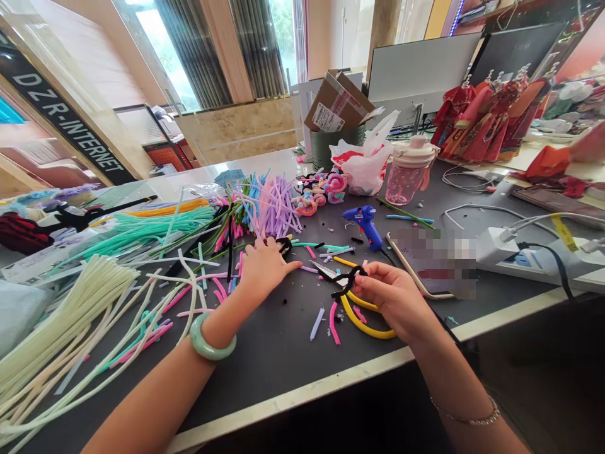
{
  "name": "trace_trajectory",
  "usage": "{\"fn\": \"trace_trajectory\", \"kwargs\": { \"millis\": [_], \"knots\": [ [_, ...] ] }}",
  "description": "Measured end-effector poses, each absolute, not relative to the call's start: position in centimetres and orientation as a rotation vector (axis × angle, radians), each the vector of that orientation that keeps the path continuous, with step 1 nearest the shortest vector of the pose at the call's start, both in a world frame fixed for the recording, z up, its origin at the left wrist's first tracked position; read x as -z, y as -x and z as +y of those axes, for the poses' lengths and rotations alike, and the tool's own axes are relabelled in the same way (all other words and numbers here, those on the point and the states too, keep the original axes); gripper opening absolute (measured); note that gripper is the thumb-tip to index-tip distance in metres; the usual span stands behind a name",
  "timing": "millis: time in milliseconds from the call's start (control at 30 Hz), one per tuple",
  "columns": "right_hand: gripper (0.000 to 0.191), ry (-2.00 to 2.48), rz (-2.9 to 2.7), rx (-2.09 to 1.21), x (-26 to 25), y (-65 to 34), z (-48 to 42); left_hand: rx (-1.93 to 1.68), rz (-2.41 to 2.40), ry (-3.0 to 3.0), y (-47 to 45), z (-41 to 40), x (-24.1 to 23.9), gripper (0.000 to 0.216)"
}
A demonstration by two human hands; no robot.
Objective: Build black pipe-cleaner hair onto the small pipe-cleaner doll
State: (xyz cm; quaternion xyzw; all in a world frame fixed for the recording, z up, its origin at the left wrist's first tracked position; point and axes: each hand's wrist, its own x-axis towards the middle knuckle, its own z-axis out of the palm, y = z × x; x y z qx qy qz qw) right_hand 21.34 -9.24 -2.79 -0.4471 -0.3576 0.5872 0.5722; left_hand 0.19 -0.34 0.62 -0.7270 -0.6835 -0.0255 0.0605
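My left hand (265,268), with a green bangle on the wrist, lies flat on the dark table (278,353), fingers spread, its fingertips touching a small black piece (284,244) among the cut bits. My right hand (394,299) is closed on a twisted black pipe cleaner (348,280) held just above the table. Under it lie yellow-handled scissors (359,315) and short pink and lilac offcuts (326,321). A blue glue gun (366,226) lies just beyond my hands.
Bundles of cream, mint and lilac pipe cleaners (142,252) cover the left side. A pink bottle (410,170), a white plastic bag (366,161), a cardboard box in a green bin (338,104), a power strip with cables (515,249) and red figurines (486,120) stand behind and to the right.
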Motion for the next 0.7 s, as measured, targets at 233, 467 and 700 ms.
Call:
{"fn": "trace_trajectory", "kwargs": {
  "millis": [233,467,700],
  "knots": [
    [0.042,1.081,-0.804,-1.359,2.4,-21.3,-9.8,0.135,-2.084,2.346,0.8,0.7,-0.8,0.035],
    [0.040,1.111,-0.839,-1.286,2.4,-21.8,-9.9,0.596,-1.976,2.333,0.8,0.3,-3.0,0.027],
    [0.027,1.359,-1.244,-1.042,3.2,-21.5,-8.9,1.586,-1.452,2.713,0.5,-0.4,-3.4,0.045]
  ]
}}
